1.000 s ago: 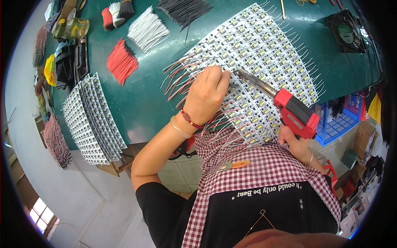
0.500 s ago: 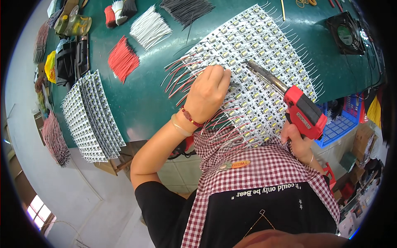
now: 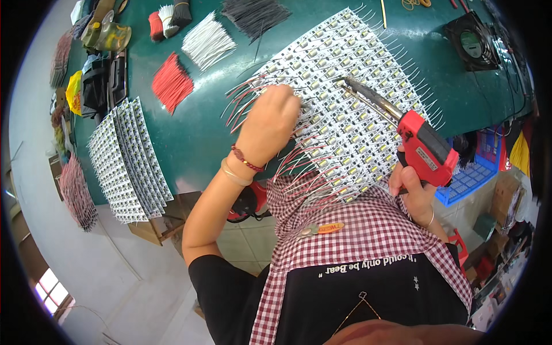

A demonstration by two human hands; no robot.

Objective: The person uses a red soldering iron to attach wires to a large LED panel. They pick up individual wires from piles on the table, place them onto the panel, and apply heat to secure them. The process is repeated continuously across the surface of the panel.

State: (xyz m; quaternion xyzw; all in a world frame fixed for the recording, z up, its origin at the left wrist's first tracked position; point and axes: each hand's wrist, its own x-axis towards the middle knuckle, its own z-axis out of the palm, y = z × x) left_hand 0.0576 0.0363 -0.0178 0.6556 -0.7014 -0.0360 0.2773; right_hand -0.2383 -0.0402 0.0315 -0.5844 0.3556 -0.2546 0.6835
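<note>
A white panel of small LED boards (image 3: 351, 63) lies on the green table, with red, black and white wires along its left edge and pale wires along its right edge. Over its left part my left hand (image 3: 271, 115) is closed, fingertips pinched down. Thin black wires (image 3: 305, 107) seem to poke out by the fingertips; the back of the hand hides most of them. In my right hand (image 3: 415, 192) is a red and black soldering gun (image 3: 426, 149). Its dark tip points up-left and hovers at the middle of the panel.
Bundles of red wires (image 3: 172, 83), white wires (image 3: 208, 41) and black wires (image 3: 256, 17) lie beyond the panel. A stack of LED panels (image 3: 123, 167) overhangs the table's left edge. At the far right stands a black fan (image 3: 472, 43). A blue crate (image 3: 468, 181) sits below the table edge.
My left hand has shifted left, away from the soldering tip. The soldering gun stays in my right hand, its tip slightly further up and left. The whole view has shifted slightly.
</note>
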